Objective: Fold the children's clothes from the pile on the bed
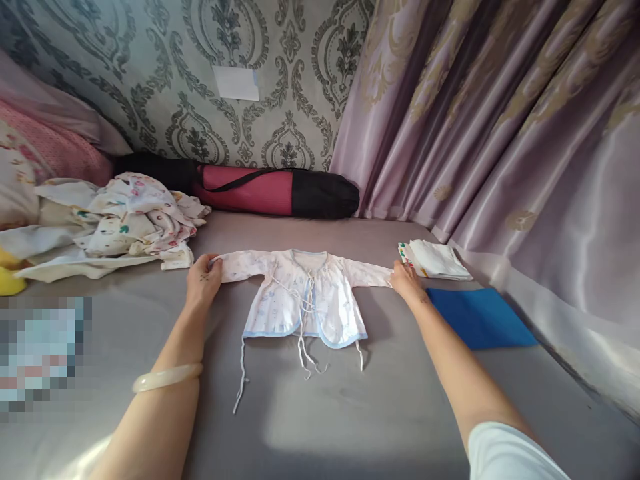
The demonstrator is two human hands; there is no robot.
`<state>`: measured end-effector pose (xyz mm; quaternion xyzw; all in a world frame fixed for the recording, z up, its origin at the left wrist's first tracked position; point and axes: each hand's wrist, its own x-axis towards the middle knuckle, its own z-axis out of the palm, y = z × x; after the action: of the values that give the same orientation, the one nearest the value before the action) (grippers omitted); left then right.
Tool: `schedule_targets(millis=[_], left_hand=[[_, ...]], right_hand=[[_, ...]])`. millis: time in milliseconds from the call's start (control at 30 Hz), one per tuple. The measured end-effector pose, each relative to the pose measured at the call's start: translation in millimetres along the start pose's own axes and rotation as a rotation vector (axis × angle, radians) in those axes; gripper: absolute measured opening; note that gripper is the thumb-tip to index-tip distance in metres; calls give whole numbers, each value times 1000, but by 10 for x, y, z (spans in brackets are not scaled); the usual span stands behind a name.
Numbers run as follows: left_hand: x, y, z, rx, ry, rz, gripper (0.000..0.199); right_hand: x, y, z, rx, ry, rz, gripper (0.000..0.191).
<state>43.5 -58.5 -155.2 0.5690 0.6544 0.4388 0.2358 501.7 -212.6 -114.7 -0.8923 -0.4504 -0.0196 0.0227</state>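
On the grey sheet (350, 413), a small shirt (270, 303) lies spread with its front up, its neck away from the person and its blue-edged hem toward them. Its long axis runs crosswise, cuff to cuff, with both sleeves drawn out nearly straight. Loose ties (243, 373) trail from the hem toward the person, and others cross the chest.

At the left end of that line, the left hand (204, 277) has its grip pinched together on the cuff; at the right end, the right hand (407, 281) looks clamped on the other cuff, its fingertips partly hidden. The body of the shirt lies inward from each grip, between the two, and neither hand seems clearly nearer its middle.

Right of the shirt, just past the right hand, are a folded white cloth (435, 259) and, nearer the person, a blue sheet-like piece (480, 319). Beyond the shirt's left sleeve end, farther from the person, sits a heap of clothes (130, 213); behind the neck, well apart, lies a long red-and-black bag (245, 190).
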Motion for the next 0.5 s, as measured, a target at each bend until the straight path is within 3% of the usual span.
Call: schedule_targets(millis=[67, 167, 300, 400, 500], left_hand=[[9, 22, 23, -103, 32, -60, 37], [33, 68, 58, -261, 19, -175, 46], [64, 102, 46, -522, -118, -261, 51], [68, 125, -2, -614, -90, -234, 54], [77, 142, -43, -623, -49, -214, 55]], right_hand=[[-53, -167, -31, -84, 89, -57, 35], [-102, -613, -87, 19, 131, -292, 37], [-164, -1474, -89, 307, -69, -605, 35], [-254, -2108, -12, 378, -192, -740, 39], [-365, -2541, 128, 353, -257, -815, 44]])
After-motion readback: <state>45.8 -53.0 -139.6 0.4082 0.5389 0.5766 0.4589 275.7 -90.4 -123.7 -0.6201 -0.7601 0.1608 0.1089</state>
